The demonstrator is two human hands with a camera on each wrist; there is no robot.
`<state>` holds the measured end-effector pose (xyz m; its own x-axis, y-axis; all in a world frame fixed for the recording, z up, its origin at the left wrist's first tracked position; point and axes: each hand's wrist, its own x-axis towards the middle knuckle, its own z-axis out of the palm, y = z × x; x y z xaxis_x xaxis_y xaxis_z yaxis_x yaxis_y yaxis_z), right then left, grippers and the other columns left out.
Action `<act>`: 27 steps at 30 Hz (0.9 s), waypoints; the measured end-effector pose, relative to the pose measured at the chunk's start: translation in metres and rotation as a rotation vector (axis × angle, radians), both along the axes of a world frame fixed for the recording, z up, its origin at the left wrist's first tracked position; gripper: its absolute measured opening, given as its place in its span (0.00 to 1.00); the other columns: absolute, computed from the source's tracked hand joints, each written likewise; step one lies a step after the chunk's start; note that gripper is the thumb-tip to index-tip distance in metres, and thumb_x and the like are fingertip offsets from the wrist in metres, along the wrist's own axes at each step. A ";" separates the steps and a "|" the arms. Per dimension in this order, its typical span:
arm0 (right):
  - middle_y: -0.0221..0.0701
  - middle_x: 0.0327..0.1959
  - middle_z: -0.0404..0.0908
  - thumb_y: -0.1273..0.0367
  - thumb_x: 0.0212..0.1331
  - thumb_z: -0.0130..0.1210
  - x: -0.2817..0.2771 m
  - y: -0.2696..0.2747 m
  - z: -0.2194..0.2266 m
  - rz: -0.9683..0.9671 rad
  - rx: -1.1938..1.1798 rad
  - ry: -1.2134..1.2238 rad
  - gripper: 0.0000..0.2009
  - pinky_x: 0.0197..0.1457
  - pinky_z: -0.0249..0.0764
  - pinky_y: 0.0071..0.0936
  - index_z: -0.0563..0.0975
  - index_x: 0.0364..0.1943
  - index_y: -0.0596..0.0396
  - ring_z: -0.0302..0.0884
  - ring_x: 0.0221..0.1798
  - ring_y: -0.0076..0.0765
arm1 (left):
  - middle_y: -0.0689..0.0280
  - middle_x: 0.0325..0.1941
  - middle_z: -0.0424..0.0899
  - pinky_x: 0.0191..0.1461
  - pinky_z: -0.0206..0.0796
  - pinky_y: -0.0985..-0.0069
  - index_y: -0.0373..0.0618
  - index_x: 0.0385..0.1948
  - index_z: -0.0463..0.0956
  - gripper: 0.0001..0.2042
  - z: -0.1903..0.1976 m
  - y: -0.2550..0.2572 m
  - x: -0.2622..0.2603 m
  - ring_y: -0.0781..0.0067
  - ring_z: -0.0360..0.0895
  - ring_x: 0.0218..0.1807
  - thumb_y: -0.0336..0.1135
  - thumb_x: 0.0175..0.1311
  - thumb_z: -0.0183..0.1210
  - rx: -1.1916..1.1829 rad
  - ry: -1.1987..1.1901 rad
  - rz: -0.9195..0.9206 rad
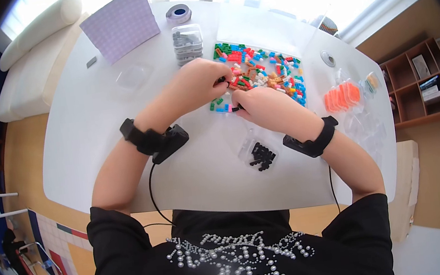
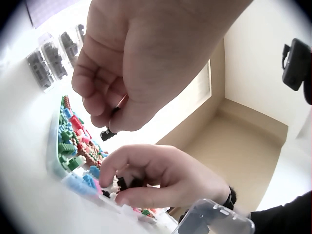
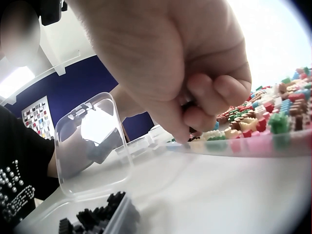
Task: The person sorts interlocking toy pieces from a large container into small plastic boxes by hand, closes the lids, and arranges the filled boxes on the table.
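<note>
Over the near-left part of a tray of colourful small bricks (image 1: 283, 66), both hands are close together. The left hand (image 1: 200, 85) pinches a small black brick (image 2: 106, 134) between thumb and fingers, with a bit of red showing at its grip. Just below it in the left wrist view, the right hand (image 2: 161, 175) has thumb and fingers curled round a black brick (image 2: 122, 183). In the right wrist view the right hand (image 3: 195, 83) mostly hides what it holds. An open clear box of black bricks (image 1: 262, 156) stands on the table nearer the body.
Stacked clear boxes of grey pieces (image 1: 187, 43), a tape roll (image 1: 178, 14) and a purple checked sheet (image 1: 121, 24) lie beyond the left hand. Orange pieces (image 1: 342, 96) and clear containers are at the right. The small box's clear lid (image 3: 92, 141) stands raised.
</note>
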<state>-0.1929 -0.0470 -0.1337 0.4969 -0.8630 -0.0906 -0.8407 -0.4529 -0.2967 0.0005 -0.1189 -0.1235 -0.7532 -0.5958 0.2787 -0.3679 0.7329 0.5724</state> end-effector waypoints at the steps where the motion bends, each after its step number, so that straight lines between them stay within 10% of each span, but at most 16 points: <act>1: 0.41 0.25 0.78 0.67 0.62 0.53 0.002 0.000 0.001 -0.002 -0.002 -0.002 0.08 0.36 0.72 0.44 0.71 0.33 0.57 0.78 0.31 0.50 | 0.54 0.25 0.79 0.33 0.68 0.66 0.40 0.36 0.79 0.08 0.012 0.005 0.002 0.55 0.76 0.28 0.27 0.54 0.59 -0.001 -0.033 0.029; 10: 0.40 0.33 0.82 0.66 0.60 0.53 0.001 -0.005 0.009 0.027 0.061 0.025 0.09 0.42 0.74 0.43 0.77 0.38 0.57 0.80 0.37 0.50 | 0.70 0.17 0.65 0.24 0.57 0.75 0.46 0.18 0.68 0.06 0.034 0.141 -0.012 0.75 0.68 0.21 0.30 0.45 0.57 -0.614 -0.146 -0.303; 27: 0.45 0.24 0.78 0.70 0.55 0.53 -0.028 0.037 0.059 -0.071 0.098 -0.122 0.08 0.37 0.74 0.45 0.75 0.28 0.62 0.78 0.32 0.54 | 0.71 0.20 0.71 0.32 0.62 0.73 0.43 0.31 0.74 0.06 0.031 0.128 -0.016 0.71 0.73 0.26 0.31 0.51 0.57 -0.623 -0.236 -0.195</act>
